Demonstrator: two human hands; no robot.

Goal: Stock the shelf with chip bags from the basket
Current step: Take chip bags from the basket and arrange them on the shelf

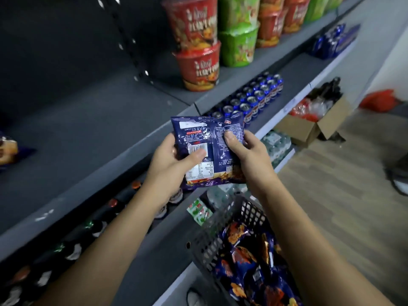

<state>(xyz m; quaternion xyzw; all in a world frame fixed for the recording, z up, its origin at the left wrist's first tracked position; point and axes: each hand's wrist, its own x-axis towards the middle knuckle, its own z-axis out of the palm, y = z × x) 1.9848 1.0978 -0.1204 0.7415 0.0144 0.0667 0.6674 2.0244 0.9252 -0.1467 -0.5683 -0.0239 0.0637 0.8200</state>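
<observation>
Both hands hold one dark blue chip bag [212, 138] in front of the grey shelf [92, 120], its printed back with a barcode facing me. My left hand [172, 160] grips its left side, thumb on the barcode. My right hand [245, 149] grips its right side, thumb on the back. Below them a dark grey mesh basket [223, 230] holds several more blue chip bags [249, 257]. One chip bag [8, 149] lies on the shelf at the far left edge.
Stacked red and green noodle cups [198, 43] stand on the shelf to the right. Blue cans [256, 96] fill the shelf below, dark bottles [92, 226] lower left. An open cardboard box [313, 127] sits on the wooden floor at right.
</observation>
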